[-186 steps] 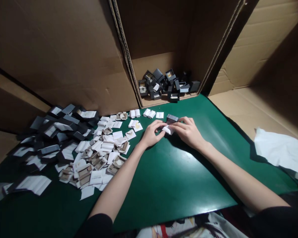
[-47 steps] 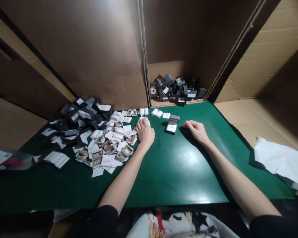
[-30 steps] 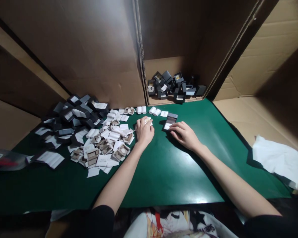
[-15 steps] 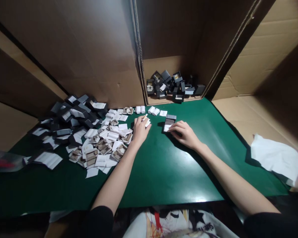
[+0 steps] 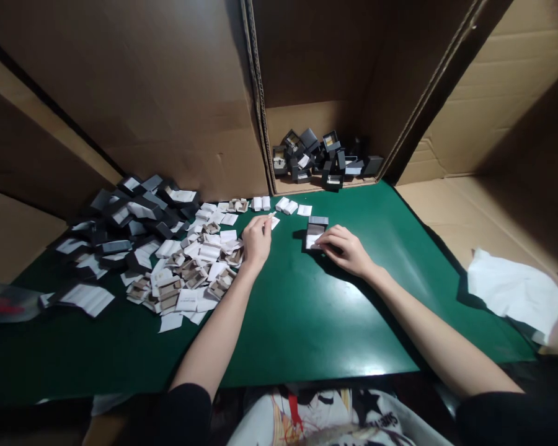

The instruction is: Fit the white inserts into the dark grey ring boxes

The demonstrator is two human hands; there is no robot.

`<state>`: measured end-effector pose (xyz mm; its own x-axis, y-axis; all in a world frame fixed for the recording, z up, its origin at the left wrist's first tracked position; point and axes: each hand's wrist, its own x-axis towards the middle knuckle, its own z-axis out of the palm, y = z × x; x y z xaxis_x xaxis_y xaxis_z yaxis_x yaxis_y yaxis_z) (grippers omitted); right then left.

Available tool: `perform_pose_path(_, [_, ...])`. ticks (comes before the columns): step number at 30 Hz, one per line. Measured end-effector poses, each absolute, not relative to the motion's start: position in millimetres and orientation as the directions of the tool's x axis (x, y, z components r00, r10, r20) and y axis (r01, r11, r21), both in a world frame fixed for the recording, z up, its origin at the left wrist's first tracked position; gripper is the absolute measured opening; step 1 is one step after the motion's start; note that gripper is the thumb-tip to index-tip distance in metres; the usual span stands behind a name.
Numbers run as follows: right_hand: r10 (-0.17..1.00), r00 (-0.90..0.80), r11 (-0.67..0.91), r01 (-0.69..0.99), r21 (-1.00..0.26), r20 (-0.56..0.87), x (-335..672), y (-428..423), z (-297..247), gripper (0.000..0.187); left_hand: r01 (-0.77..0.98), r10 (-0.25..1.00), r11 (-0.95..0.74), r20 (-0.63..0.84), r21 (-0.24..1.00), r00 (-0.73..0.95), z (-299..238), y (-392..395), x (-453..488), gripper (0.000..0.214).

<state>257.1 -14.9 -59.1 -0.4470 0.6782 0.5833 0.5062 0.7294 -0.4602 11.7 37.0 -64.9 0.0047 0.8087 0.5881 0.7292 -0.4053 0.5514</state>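
My left hand [image 5: 256, 239] is closed in a pinch on a small white folded card [image 5: 272, 218] at the right edge of the pile of white and tan cards [image 5: 198, 266]. My right hand [image 5: 344, 248] rests on the green mat [image 5: 316, 310] with curled fingers touching a small open black box [image 5: 313, 231], whose lid stands up at the far side. White padding shows inside the box.
Flat dark box pieces [image 5: 130, 217] lie heaped at the left. A cardboard carton [image 5: 307, 111] behind the mat holds several finished black boxes [image 5: 320, 162]. A few white cards [image 5: 286, 205] lie near it. White paper [image 5: 516, 288] lies at the right on cardboard.
My left hand picked a white card from the pile's edge and lifted it slightly. My right hand returned to the open black box and holds against it.
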Motion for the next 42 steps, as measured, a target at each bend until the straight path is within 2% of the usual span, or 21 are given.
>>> perform_pose_path(5, [0.686,-0.443,0.725,0.483,-0.491,0.578,255,-16,-57,0.015,0.695,0.746,-0.390,0.650,0.604,-0.147,-61,37,12,0.022])
perform_pose_path(9, [0.702,-0.437,0.712,0.438,-0.549,0.562,251,-19,-55,0.015,0.624,0.750,-0.421,0.640,0.658,-0.169,-56,30,23,0.021])
perform_pose_path(12, [0.783,-0.354,0.622,0.404,-0.671,0.511,246,-23,-54,0.015,0.433,0.848,-0.425,0.517,0.795,-0.117,-54,21,37,0.026])
perform_pose_path(15, [0.885,-0.221,0.464,0.367,-0.806,0.409,240,-26,-55,0.018,0.215,0.939,-0.325,0.340,0.921,-0.041,-56,13,50,0.028])
perform_pose_path(18, [0.944,-0.125,0.328,0.320,-0.889,0.304,235,-28,-55,0.027,0.080,0.971,-0.239,0.237,0.968,0.044,-59,6,59,0.025])
perform_pose_path(22, [0.971,-0.090,0.233,0.168,-0.958,0.220,234,-26,-56,0.034,0.017,0.971,-0.209,0.205,0.978,0.127,-61,1,65,0.029])
perform_pose_path(25, [0.981,-0.082,0.174,-0.004,-0.985,0.174,235,-24,-56,0.035,0.039,0.956,-0.265,0.257,0.964,0.138,-61,0,66,0.028])
perform_pose_path(29, [0.994,-0.054,0.083,-0.157,-0.984,0.093,234,-23,-57,0.032,0.212,0.896,-0.443,0.439,0.871,0.066,-61,3,62,0.023])
perform_pose_path(31, [0.998,-0.032,0.048,-0.214,-0.976,0.056,233,-23,-59,0.031,0.253,0.873,-0.483,0.482,0.838,0.071,-62,6,59,0.027])
perform_pose_path(38, [0.992,0.038,-0.095,-0.419,-0.903,-0.121,234,-17,-64,0.029,0.275,0.810,-0.536,0.394,0.798,0.435,-59,4,55,0.078])
perform_pose_path(42, [0.985,0.053,-0.119,-0.476,-0.871,-0.163,237,-15,-64,0.028,0.348,0.791,-0.543,0.326,0.764,0.518,-56,1,54,0.084])
